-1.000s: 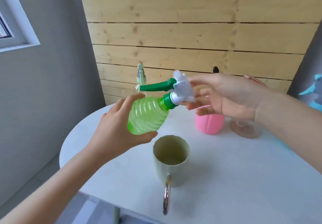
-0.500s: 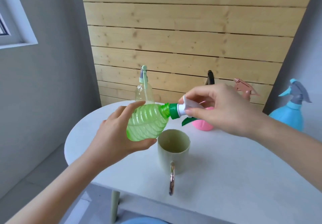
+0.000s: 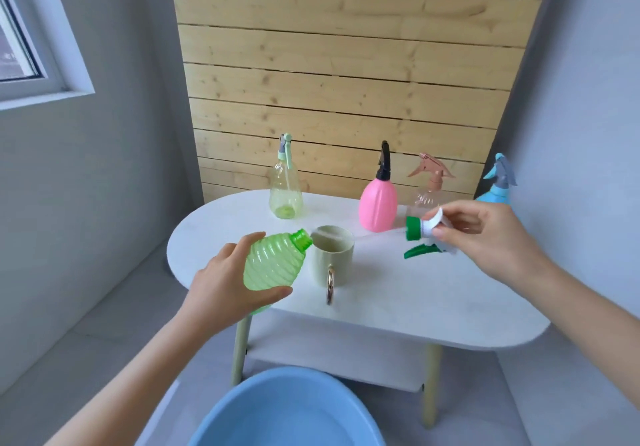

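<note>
My left hand (image 3: pixel 227 289) grips a ribbed green spray bottle (image 3: pixel 272 262), tilted with its open neck toward the rim of a pale green mug (image 3: pixel 332 255) on the white table (image 3: pixel 433 296). My right hand (image 3: pixel 485 237) pinches the detached spray head (image 3: pixel 420 234), with its green collar and white body, above the table to the right of the mug. A thin dip tube runs from the collar toward the mug.
Against the wooden wall stand a clear yellow spray bottle (image 3: pixel 285 189), a pink one (image 3: pixel 377 203), a clear one with a pink trigger (image 3: pixel 431 182) and a blue one (image 3: pixel 497 185). A blue basin (image 3: pixel 287 411) sits below the table's front edge.
The spray head has come off the green bottle and moved right in my right hand. The bottle has dropped lower beside the mug. The camera has pulled back, showing the basin.
</note>
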Available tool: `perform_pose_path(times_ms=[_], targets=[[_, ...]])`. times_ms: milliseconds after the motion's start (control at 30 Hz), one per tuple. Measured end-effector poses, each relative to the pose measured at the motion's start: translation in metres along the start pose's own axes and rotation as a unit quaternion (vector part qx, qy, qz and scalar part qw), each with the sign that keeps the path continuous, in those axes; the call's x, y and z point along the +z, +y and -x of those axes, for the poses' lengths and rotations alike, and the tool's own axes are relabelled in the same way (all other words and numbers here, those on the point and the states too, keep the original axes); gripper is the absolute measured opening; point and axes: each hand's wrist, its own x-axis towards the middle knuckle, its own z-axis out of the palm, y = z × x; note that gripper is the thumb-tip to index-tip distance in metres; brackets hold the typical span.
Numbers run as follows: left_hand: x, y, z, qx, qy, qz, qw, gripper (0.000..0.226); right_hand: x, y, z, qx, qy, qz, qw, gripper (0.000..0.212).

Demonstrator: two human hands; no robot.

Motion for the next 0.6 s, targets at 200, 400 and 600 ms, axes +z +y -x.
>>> perform_pose_path(times_ms=[200, 400, 600], targets=[[0.007, 0.006, 0.023, -0.022, -0.008, 0.052, 0.998, 0.087, -0.008, 0.036, 0.02, 0.171, 0.075, -0.144, 0.972, 0.011], [0.038, 0.018, 0.043, -0.011, -0.058, 0.131, 0.99, 0.079, 0.036, 0.086, 0.031, 0.315, 0.13, -0.22, 0.914, 0.006], [0.055, 0.015, 0.053, -0.044, -0.11, 0.202, 0.972, 0.079, 0.068, 0.116, 0.017, 0.346, 0.146, -0.207, 0.904, 0.017]])
